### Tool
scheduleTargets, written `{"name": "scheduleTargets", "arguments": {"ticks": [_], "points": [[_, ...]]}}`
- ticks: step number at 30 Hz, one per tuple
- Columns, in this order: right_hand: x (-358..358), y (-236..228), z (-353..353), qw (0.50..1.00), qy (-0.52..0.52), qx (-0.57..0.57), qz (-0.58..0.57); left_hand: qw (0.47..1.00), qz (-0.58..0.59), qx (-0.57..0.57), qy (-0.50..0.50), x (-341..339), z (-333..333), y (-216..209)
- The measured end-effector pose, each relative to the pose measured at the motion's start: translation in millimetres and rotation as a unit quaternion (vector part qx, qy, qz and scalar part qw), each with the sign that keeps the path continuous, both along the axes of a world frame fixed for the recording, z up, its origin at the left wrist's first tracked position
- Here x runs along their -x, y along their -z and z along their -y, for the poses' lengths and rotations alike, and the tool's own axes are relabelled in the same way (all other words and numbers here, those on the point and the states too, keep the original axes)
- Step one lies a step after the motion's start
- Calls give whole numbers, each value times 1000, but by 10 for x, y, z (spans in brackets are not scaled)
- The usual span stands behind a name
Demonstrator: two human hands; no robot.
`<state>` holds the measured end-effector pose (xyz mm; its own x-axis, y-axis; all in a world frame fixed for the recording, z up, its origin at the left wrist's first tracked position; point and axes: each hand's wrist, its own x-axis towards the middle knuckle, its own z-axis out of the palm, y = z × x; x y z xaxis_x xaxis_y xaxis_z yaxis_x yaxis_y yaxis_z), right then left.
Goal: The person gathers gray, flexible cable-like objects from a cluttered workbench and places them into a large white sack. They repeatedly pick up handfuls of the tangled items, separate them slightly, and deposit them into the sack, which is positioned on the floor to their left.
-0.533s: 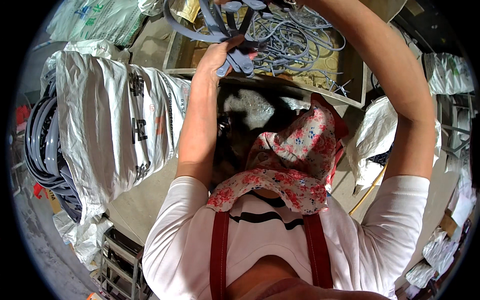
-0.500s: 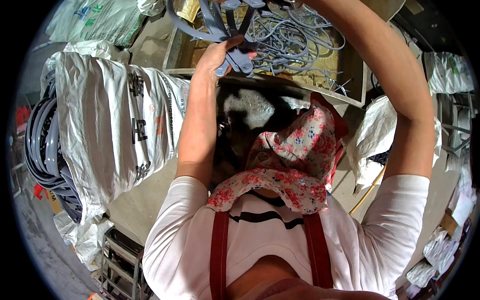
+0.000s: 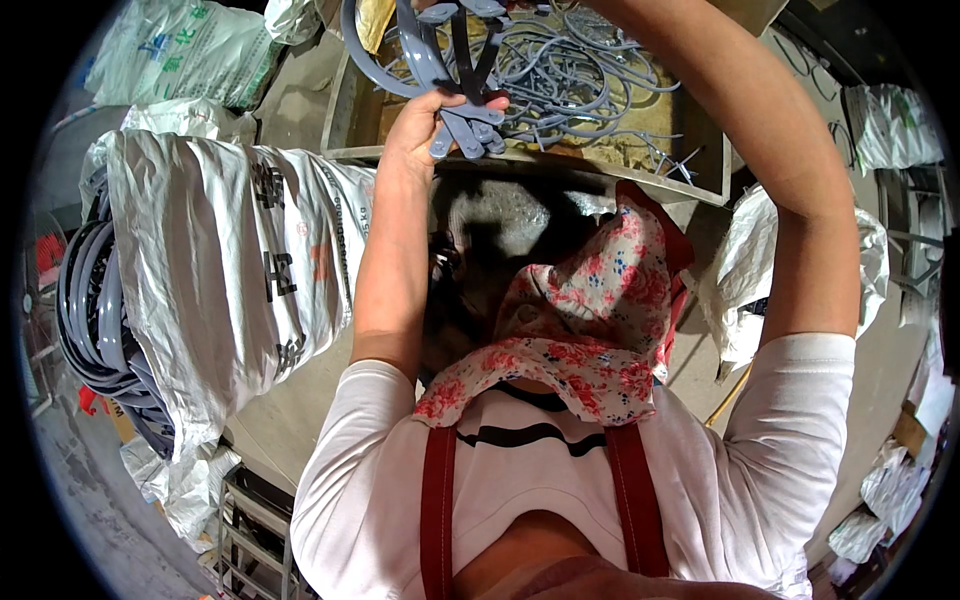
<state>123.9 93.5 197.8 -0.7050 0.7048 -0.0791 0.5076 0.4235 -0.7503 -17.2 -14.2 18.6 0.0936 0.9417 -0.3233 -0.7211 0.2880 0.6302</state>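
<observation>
My left hand [image 3: 415, 125] is closed round a bunch of grey plastic strips [image 3: 468, 130]. Their flat, rounded ends poke out below and beside my fingers, while the curved lengths rise toward the upper edge, where they are cut off. My right forearm [image 3: 700, 60] reaches up and across to the top edge; the hand at its end lies beyond the picture. Under and behind the bunch, a shallow tray [image 3: 600, 178] holds a tangle of thin grey plastic pieces [image 3: 580, 90].
At the left lies a white woven sack [image 3: 210, 270] with coiled grey plastic strips [image 3: 95, 300] coming out of its end. Another white sack [image 3: 735, 285] stands at the right. A metal rack [image 3: 255, 525] is at the lower left. Pale green sacks [image 3: 185, 55] lie at the far left.
My left hand and the bunch have shifted slightly left and down, and the grey strips' ends are fanned a little differently. My right forearm has moved slightly left.
</observation>
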Motion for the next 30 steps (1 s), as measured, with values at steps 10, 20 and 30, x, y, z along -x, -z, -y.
{"name": "scheduleTargets", "arguments": {"ticks": [10,20,30], "points": [[17,44,-91,992,-56,102,-53,998,66,-10,-19,-29,-35,95],[-17,-58,70,974,-16,184,-133,988,152,-37,12,61,-81,179],[-433,1207,401,873,181,430,-139,990,91,-93,-52,-31,-38,35]]}}
